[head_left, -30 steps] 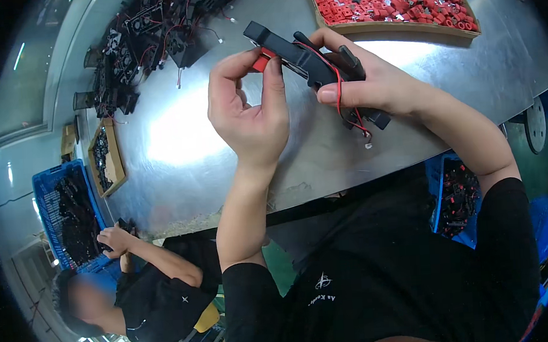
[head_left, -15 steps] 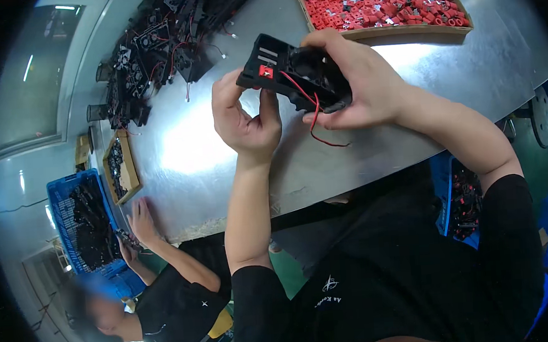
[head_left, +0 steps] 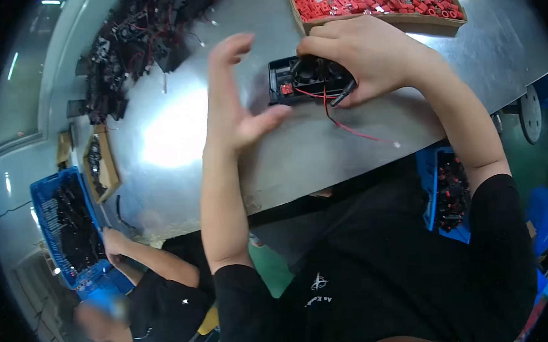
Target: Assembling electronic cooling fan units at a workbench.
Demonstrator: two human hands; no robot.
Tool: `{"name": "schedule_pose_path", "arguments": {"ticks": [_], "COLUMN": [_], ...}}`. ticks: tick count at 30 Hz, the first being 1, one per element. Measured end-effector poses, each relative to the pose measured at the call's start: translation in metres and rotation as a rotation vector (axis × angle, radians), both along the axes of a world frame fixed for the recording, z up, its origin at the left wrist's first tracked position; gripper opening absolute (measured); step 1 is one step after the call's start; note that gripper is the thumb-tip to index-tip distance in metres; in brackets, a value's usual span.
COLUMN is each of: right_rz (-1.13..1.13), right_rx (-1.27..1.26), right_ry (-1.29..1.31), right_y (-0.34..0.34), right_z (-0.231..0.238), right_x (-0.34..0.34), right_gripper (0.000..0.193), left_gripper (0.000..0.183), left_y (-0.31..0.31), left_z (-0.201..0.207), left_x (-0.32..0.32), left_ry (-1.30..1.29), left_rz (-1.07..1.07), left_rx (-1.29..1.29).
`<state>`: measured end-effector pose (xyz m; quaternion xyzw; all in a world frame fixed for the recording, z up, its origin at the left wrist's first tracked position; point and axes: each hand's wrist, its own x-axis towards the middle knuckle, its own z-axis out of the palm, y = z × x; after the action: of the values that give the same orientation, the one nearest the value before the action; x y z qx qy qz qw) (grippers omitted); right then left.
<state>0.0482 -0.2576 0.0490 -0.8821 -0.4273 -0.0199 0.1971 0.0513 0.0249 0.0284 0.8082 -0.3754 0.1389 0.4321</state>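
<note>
A black plastic housing [head_left: 279, 76] rests on the metal table just beyond my body, a small red part [head_left: 286, 89] set in its left end. Thin red and black wires [head_left: 353, 130] trail out of it toward the table's near edge, ending in a small white connector. My right hand [head_left: 367, 55] grips the housing's right end from above, fingers over the far side and thumb near a dark rod-like piece [head_left: 344, 94]. To the left of the housing, my left hand [head_left: 235, 104] is empty, thumb and fingers spread apart and slightly blurred.
A cardboard tray [head_left: 397, 24] of red parts lies at the far right. Black wired assemblies [head_left: 147, 41] pile up at the far left. A small box [head_left: 108, 172], a blue crate [head_left: 43, 191] and a co-worker's arm [head_left: 160, 259] are at left. A blue bin [head_left: 431, 205] stands below the table's edge.
The housing has come down onto the table and turned level. My left hand has let go of it and drawn left, opening. The co-worker's hand has moved back toward the blue crate.
</note>
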Motion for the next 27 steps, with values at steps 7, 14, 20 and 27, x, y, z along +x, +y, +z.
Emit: {"name": "schedule_pose_path", "arguments": {"ticks": [7, 14, 20, 27], "right_rz": [0.054, 0.192, 0.161, 0.199], "right_rx": [-0.003, 0.031, 1.343, 1.419], "right_ry": [-0.009, 0.082, 0.565, 1.166], "right_y": [-0.003, -0.013, 0.004, 0.086], "right_z": [-0.003, 0.011, 0.019, 0.012], "right_x": [0.0, 0.01, -0.005, -0.018], "right_gripper": [0.075, 0.079, 0.104, 0.111], "left_gripper": [0.075, 0.064, 0.062, 0.048], "left_y": [-0.022, -0.018, -0.034, -0.017], "left_z": [-0.01, -0.023, -0.029, -0.029], "left_x": [-0.009, -0.006, -0.017, -0.021], "left_ry": [0.032, -0.016, 0.089, 0.233], "left_rz": [-0.027, -0.027, -0.056, -0.156], "left_rx": [0.242, 0.266, 0.345, 0.23]}}
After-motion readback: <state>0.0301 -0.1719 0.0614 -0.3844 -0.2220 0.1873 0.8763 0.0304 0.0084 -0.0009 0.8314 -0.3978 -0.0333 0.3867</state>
